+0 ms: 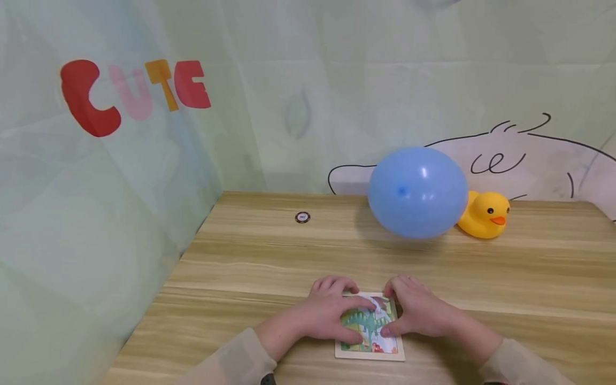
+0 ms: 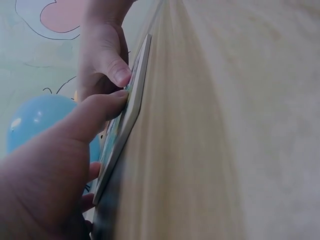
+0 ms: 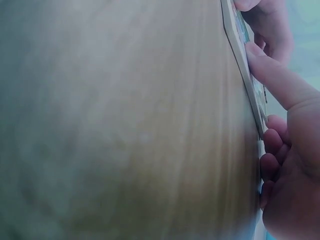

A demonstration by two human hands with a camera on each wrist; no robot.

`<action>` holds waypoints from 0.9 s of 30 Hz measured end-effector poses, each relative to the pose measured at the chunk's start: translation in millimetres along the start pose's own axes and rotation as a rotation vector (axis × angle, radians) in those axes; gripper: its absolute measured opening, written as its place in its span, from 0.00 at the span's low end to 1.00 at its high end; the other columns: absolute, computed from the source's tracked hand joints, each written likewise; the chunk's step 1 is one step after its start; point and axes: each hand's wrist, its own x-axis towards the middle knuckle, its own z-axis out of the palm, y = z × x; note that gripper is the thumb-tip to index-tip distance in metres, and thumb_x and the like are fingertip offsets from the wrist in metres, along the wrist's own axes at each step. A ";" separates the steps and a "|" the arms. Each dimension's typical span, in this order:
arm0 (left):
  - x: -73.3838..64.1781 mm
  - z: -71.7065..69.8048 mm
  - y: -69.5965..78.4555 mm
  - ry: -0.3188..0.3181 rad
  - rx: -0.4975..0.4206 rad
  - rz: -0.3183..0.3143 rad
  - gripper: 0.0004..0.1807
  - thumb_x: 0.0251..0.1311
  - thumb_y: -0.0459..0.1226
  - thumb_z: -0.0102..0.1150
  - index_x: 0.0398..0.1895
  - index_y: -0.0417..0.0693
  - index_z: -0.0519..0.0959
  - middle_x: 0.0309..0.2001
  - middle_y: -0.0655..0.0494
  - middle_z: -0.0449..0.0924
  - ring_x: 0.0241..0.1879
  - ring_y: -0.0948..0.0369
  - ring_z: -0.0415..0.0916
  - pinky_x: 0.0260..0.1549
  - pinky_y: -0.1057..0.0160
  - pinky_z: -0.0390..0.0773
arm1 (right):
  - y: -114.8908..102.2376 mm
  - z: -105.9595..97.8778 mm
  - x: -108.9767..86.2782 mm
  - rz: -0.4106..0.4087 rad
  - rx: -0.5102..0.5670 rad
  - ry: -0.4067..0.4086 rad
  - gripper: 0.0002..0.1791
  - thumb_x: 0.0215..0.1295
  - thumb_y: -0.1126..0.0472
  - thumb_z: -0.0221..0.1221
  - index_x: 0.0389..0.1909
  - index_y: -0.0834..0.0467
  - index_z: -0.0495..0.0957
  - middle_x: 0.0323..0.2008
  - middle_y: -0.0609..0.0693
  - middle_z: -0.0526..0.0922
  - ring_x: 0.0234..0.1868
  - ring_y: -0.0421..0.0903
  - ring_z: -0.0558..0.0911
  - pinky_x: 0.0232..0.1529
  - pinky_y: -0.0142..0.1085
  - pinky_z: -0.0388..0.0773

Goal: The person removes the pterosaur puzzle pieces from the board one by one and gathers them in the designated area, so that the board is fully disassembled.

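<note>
A small jigsaw puzzle (image 1: 369,326) with a green dinosaur picture in a pale wooden frame lies on the table in the head view. My left hand (image 1: 329,314) holds it from the left, thumb and index finger on the picture and other fingers by the far left edge. From the right, my right hand (image 1: 421,309) grips it, thumb on the picture and curled fingers at the far right corner. The left wrist view shows the puzzle (image 2: 131,112) edge-on, both thumbs pressing close together. Curled fingers (image 3: 272,141) lie near its end in the right wrist view.
Behind the hands, a blue balloon (image 1: 417,192) stands beside a yellow rubber duck (image 1: 483,216). A dark-rimmed round chip (image 1: 302,217) lies toward the back of the wooden table (image 1: 231,278). A printed cloth (image 1: 289,96) hangs along the back and left.
</note>
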 end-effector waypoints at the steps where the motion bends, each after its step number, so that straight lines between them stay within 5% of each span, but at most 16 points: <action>1: -0.1 0.2 -0.1 0.001 -0.014 -0.011 0.33 0.49 0.62 0.59 0.62 0.76 0.67 0.60 0.61 0.60 0.61 0.54 0.53 0.59 0.45 0.52 | 0.0 0.0 0.0 0.001 0.002 0.001 0.36 0.41 0.34 0.67 0.41 0.54 0.65 0.36 0.44 0.66 0.40 0.45 0.63 0.41 0.40 0.60; 27: 0.7 -2.6 2.1 -0.002 -0.045 -0.067 0.33 0.45 0.63 0.63 0.57 0.73 0.72 0.60 0.62 0.61 0.61 0.55 0.54 0.60 0.48 0.51 | 1.0 1.8 -0.6 -0.021 -0.013 0.024 0.36 0.41 0.33 0.66 0.40 0.54 0.65 0.35 0.43 0.66 0.39 0.45 0.64 0.41 0.41 0.60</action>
